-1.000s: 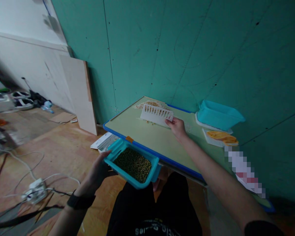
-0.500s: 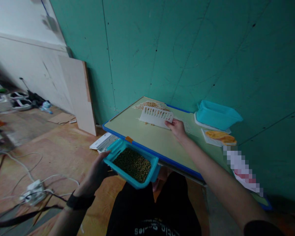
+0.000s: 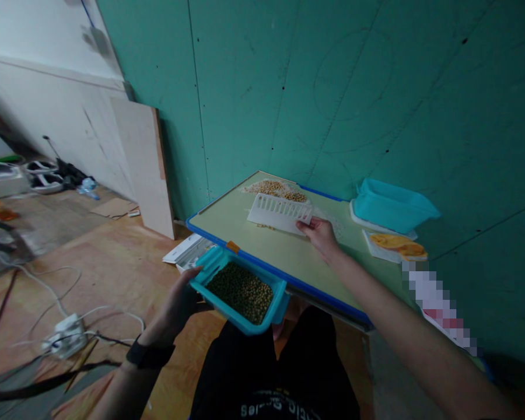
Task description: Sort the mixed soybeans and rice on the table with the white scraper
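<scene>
My left hand (image 3: pixel 184 300) grips the left end of a turquoise plastic bin (image 3: pixel 262 328), which is held at the table's front edge. Dark green and tan beans (image 3: pixel 240 290) lie inside it. My right hand (image 3: pixel 321 236) is closed on the right end of a white slotted plastic divider (image 3: pixel 275 220), which stands tilted on the tabletop (image 3: pixel 227 224). Behind the divider is a spread of tan beans (image 3: pixel 271 187) with whitish grains. A few loose beans (image 3: pixel 265 226) lie along its near edge.
Another turquoise bin (image 3: pixel 391 204) stands at the table's back right. Near it lies yellow cloth-like material (image 3: pixel 398 245) on a white base. A green wall (image 3: pixel 254 87) rises behind the table. On the floor at left are a power strip (image 3: pixel 65 337) with cables and a leaning board (image 3: pixel 142 163).
The divider has shifted slightly toward me and now leans differently, uncovering more beans behind it. The view has moved a little; both hands keep their holds.
</scene>
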`<control>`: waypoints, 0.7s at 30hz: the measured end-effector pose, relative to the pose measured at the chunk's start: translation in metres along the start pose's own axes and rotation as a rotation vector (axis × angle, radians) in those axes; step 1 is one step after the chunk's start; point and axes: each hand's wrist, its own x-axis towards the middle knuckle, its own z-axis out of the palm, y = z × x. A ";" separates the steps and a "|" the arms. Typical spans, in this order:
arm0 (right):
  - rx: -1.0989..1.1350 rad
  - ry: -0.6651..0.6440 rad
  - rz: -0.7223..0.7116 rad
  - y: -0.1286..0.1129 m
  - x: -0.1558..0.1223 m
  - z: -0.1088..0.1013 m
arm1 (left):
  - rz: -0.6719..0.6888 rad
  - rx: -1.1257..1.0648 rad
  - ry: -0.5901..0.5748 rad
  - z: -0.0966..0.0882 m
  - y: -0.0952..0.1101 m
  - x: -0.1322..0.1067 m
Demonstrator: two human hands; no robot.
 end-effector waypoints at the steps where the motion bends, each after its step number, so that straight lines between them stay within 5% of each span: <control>1: 0.000 -0.006 -0.003 -0.001 -0.003 0.000 | -0.010 -0.004 0.008 0.001 0.000 -0.001; 14: -0.129 -0.016 0.000 -0.019 -0.073 -0.016 | -0.021 0.022 0.036 0.014 -0.002 -0.001; 21: -0.234 -0.045 -0.049 -0.036 -0.116 -0.006 | -0.036 0.053 0.021 0.015 -0.001 0.000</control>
